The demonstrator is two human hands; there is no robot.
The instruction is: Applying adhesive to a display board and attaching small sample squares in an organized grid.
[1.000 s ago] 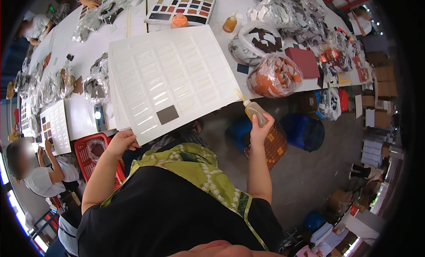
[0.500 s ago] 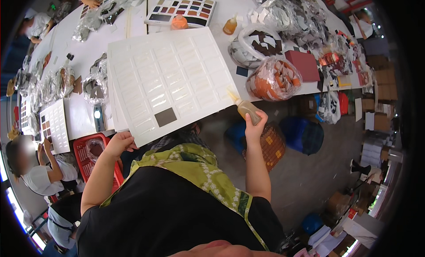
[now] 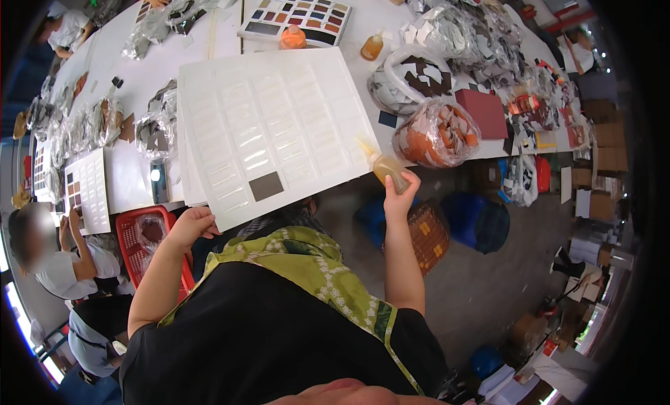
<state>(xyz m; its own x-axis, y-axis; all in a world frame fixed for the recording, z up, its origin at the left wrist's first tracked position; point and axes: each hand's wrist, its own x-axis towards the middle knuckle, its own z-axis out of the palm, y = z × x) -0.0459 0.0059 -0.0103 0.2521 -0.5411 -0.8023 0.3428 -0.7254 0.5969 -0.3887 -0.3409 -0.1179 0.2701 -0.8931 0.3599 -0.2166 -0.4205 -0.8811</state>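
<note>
Bottle (image 3: 388,170) in right grip (image 3: 402,193), board (image 3: 283,129) in left grip (image 3: 195,225)

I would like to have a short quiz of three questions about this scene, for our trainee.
1. Which hand holds the squeeze bottle?
2. True or false: the left hand lies on the middle of the white board.
3. The single square swatch on this board is: A) orange, B) dark, C) white?

Key:
1. The right hand.
2. False; it holds the board's near left corner.
3. B
</note>
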